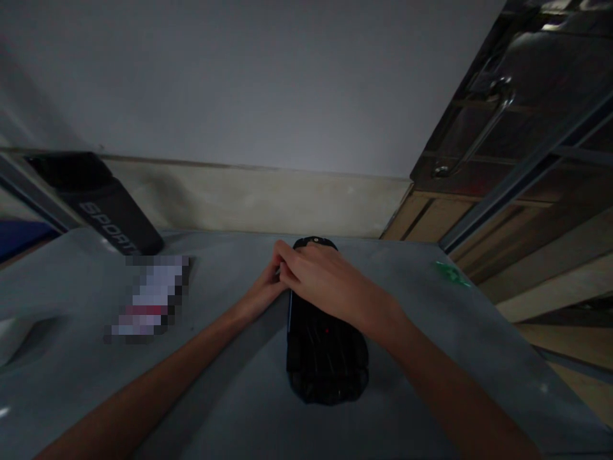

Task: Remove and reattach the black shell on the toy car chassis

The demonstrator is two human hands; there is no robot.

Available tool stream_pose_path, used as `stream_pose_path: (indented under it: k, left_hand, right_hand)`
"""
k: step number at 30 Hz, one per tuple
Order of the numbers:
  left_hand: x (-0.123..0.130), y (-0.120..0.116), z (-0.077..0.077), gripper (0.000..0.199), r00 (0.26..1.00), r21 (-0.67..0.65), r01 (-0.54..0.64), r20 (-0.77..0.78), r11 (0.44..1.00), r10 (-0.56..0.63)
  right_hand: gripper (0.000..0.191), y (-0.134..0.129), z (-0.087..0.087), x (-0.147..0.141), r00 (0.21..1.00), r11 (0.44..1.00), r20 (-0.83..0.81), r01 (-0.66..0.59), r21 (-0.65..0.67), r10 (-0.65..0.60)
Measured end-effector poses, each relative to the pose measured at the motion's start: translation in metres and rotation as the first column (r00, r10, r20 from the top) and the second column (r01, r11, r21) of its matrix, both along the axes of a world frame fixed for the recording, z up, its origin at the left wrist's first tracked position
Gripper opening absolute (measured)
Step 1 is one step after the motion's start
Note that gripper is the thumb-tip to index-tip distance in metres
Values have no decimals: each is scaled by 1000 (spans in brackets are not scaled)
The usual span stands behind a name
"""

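Note:
A black toy car point(328, 348) lies on the grey tabletop, its long side running away from me. Whether its roof or its underside faces up, I cannot tell. At the left edge of its far half, my left hand point(268, 285) is closed around the side of the car. My right hand point(330, 278) reaches across the far half from the right, its fingers curled and meeting the left hand's fingers at that same edge. What the right fingertips pinch is hidden behind the hand. The near end of the car shows uncovered.
On the left of the table point(230, 396) lie a dark bottle point(112, 214) lettered "SPORT", a blurred-out flat item point(153, 297) and a white object point(14, 335). A green scrap point(453, 273) is at the right. Behind stands a wall point(268, 198); a metal-handled door point(479, 134) is at the right.

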State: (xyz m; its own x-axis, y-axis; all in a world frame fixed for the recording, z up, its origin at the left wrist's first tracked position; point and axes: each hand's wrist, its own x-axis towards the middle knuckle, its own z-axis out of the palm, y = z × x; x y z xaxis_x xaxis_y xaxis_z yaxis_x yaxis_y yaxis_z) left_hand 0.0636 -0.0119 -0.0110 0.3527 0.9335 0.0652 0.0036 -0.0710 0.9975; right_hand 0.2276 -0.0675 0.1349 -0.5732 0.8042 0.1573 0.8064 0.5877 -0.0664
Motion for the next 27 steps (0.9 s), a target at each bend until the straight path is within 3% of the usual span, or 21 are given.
stream_pose_path:
  k: [8, 15, 19, 23, 27]
  left_hand:
    - [1, -6, 10, 70, 998, -63, 2, 61, 998, 2]
    - [2, -1, 3, 47, 999, -17, 3, 36, 1000, -2]
    - [2, -3, 5, 53, 999, -48, -15, 48, 999, 17]
    - [1, -7, 9, 58, 999, -63, -10, 42, 998, 13]
    - [0, -8, 11, 54, 1000, -72, -1, 24, 997, 3]
  right_hand:
    - [21, -3, 1, 1, 1000, 1000, -3, -27, -12, 27]
    - [17, -6, 9, -1, 999, 999, -28, -25, -38, 24]
    - [21, -8, 8, 2, 1000, 1000, 28, 13, -18, -13]
    - [21, -9, 3, 3, 998, 998, 29, -49, 43, 48]
    - [19, -9, 4, 1, 998, 999, 45, -47, 8, 46]
